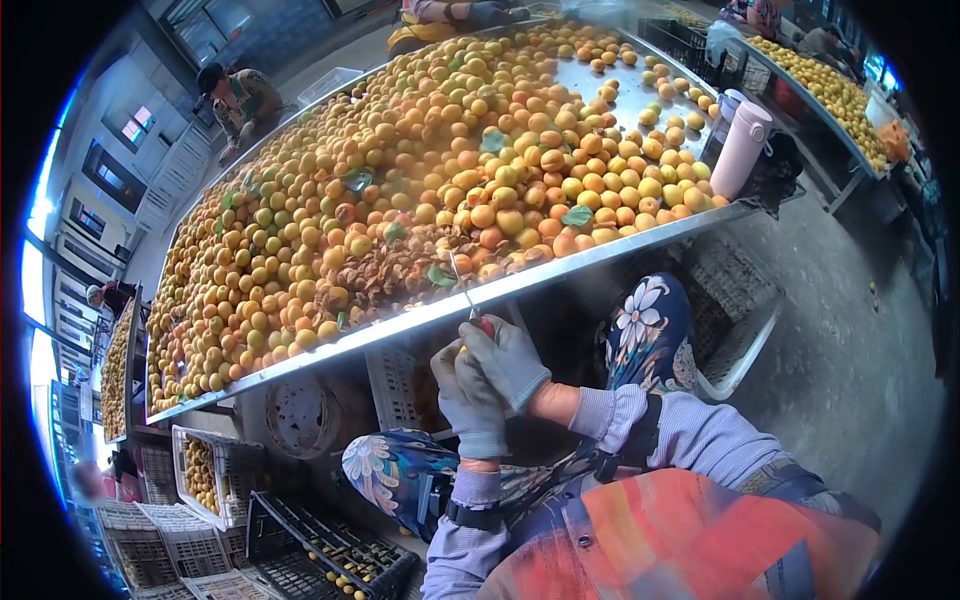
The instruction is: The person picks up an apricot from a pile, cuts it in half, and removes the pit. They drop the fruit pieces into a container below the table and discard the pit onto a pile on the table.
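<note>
Both my hands wear grey gloves and meet just in front of the metal table's near edge. My right hand [508,365] is closed round a thin metal tool with a red handle [487,326]; its slender shaft points up toward the fruit. Pressed against it, my left hand [468,400] has its fingers curled in, and what they hold is hidden. Apricots [510,221] cover much of the table [590,252], yellow to orange. Closest to my hands on the table lies a heap of brown, torn apricot pieces [395,272], with a few green leaves [440,276].
A pink bottle [741,150] stands at the table's right corner. Below the table are plastic crates [735,300] and a round bucket [303,415]. More crates [205,475] stand lower left. Other people [238,100] sit around this table and others.
</note>
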A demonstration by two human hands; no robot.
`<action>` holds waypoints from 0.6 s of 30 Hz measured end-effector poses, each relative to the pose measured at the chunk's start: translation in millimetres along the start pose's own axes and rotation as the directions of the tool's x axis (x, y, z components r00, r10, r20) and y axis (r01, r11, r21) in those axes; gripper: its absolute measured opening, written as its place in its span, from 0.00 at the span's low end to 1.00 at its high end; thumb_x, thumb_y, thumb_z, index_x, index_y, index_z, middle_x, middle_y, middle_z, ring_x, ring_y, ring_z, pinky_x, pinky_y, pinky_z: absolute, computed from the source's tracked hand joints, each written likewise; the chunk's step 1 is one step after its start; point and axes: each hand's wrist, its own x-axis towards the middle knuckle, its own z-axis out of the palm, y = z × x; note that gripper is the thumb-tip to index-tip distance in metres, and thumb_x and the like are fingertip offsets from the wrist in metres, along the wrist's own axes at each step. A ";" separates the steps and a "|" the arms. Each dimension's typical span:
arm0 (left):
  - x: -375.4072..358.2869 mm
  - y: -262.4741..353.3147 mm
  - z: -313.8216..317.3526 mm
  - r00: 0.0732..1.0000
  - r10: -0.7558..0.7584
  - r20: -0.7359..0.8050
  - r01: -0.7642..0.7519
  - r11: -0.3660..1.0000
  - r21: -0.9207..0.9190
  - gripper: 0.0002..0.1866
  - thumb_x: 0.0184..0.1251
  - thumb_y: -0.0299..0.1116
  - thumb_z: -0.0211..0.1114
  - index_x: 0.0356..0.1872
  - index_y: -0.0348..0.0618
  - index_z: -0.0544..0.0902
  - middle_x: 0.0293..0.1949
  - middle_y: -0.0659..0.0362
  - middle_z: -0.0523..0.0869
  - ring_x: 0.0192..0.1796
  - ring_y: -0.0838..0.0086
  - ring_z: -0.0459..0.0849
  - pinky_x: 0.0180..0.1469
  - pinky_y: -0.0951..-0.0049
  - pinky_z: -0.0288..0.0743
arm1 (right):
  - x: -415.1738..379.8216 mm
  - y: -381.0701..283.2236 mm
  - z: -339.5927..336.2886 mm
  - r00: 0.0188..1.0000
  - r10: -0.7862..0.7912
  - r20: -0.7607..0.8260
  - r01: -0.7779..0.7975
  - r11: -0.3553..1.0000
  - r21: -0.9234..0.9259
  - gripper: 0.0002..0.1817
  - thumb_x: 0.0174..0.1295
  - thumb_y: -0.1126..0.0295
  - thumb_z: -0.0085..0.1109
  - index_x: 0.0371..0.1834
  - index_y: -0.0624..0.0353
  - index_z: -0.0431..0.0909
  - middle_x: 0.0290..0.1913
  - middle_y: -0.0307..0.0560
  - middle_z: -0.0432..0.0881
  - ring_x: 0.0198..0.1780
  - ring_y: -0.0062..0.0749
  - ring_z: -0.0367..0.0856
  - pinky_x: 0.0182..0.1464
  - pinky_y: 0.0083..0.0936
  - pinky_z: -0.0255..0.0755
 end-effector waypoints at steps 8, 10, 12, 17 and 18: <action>7.4 -41.5 6.4 0.991 -0.074 0.112 0.056 0.987 0.154 0.12 0.72 0.33 0.47 0.42 0.35 0.74 0.38 0.51 0.75 0.42 0.65 0.77 0.46 0.71 0.71 | 0.7 -13.9 1.3 0.996 -0.072 0.059 0.084 0.972 -0.220 0.11 0.64 0.63 0.57 0.33 0.60 0.75 0.23 0.40 0.75 0.28 0.15 0.71 0.32 0.20 0.69; 2.3 -39.0 6.2 0.981 -0.146 0.126 0.144 0.989 0.024 0.13 0.73 0.34 0.46 0.41 0.35 0.74 0.38 0.53 0.75 0.41 0.68 0.76 0.46 0.72 0.71 | 5.6 2.3 -6.0 0.987 -0.135 0.085 0.153 0.955 -0.253 0.10 0.64 0.64 0.57 0.33 0.60 0.76 0.24 0.40 0.75 0.28 0.15 0.70 0.33 0.21 0.69; 8.9 -31.4 4.4 0.936 -0.277 0.218 0.325 0.918 -0.228 0.14 0.75 0.36 0.45 0.44 0.37 0.75 0.39 0.57 0.75 0.43 0.74 0.75 0.46 0.75 0.70 | 12.0 4.7 -7.6 0.967 -0.233 0.103 0.253 0.930 -0.268 0.14 0.61 0.58 0.57 0.34 0.60 0.76 0.27 0.55 0.78 0.29 0.44 0.78 0.36 0.33 0.71; 10.9 -6.9 13.8 0.921 -0.341 0.186 0.371 0.630 -0.682 0.15 0.78 0.37 0.44 0.49 0.39 0.75 0.43 0.61 0.76 0.46 0.80 0.73 0.49 0.78 0.69 | 12.5 -12.6 -6.7 0.934 -0.335 0.120 0.356 0.878 -0.320 0.11 0.61 0.64 0.58 0.30 0.61 0.77 0.22 0.53 0.77 0.24 0.39 0.78 0.29 0.31 0.69; 8.1 -15.1 21.6 0.942 -0.297 0.154 0.314 0.626 -0.714 0.17 0.79 0.42 0.41 0.50 0.44 0.76 0.44 0.66 0.78 0.47 0.85 0.74 0.52 0.81 0.69 | 11.6 -18.9 -5.9 0.944 -0.303 0.131 0.329 0.896 -0.299 0.10 0.61 0.66 0.59 0.28 0.61 0.76 0.20 0.48 0.75 0.21 0.27 0.73 0.27 0.27 0.67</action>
